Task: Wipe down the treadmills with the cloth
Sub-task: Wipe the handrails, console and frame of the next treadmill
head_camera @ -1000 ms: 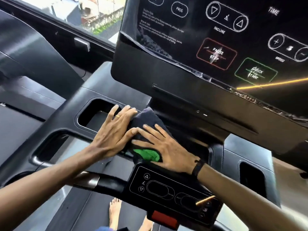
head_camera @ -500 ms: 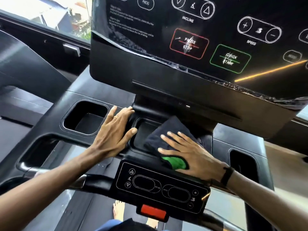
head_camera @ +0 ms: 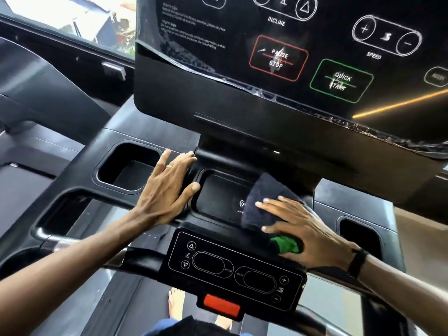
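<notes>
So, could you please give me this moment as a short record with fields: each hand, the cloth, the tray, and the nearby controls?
left hand: flat on the console, left of the centre tray, holds nothing
right hand: fingers straight, presses the cloth
cloth: dark with a green part, over the tray's right side
centre tray: shallow, left part bare
cup holder: left of the left hand
control panel: below the tray, red button under it

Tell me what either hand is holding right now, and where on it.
Nothing is gripped. The right hand presses flat on the dark cloth's near end; the left hand rests on the console.
</notes>
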A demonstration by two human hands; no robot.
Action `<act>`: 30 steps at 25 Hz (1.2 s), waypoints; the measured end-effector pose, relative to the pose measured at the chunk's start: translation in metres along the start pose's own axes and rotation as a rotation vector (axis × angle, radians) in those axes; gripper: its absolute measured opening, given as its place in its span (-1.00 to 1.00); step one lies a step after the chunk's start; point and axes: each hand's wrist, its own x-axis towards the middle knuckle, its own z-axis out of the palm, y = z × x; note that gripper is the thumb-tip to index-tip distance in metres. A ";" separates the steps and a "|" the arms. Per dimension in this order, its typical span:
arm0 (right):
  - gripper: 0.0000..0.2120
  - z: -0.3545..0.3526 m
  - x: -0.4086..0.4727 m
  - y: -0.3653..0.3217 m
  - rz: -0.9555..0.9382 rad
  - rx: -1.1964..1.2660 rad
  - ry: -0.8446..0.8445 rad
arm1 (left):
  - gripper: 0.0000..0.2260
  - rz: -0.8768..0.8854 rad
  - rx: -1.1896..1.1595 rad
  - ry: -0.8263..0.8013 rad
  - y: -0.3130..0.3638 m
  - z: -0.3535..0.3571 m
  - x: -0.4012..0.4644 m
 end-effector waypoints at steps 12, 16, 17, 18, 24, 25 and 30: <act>-0.33 0.026 0.143 -0.045 -0.124 -0.170 -0.008 | -0.42 0.026 0.005 -0.027 -0.004 -0.002 -0.003; -0.39 0.010 0.061 -0.016 -0.161 -0.117 -0.121 | -0.40 0.051 0.019 -0.046 -0.003 -0.003 -0.003; -0.39 0.005 0.040 -0.007 -0.151 -0.142 -0.136 | -0.39 0.052 0.028 -0.053 -0.002 -0.002 -0.002; -0.40 0.000 0.024 0.001 -0.151 -0.164 -0.149 | -0.38 0.050 0.035 -0.057 -0.001 -0.001 0.000; -0.37 0.011 0.083 -0.012 -0.238 -0.116 -0.136 | -0.30 0.031 0.009 -0.045 0.001 -0.005 0.002; -0.39 0.016 0.103 -0.022 -0.235 -0.093 -0.101 | -0.30 0.031 0.010 -0.046 0.002 -0.004 0.001; -0.42 0.026 0.133 -0.042 -0.119 -0.047 0.021 | -0.30 0.060 -0.008 -0.071 0.000 -0.005 -0.002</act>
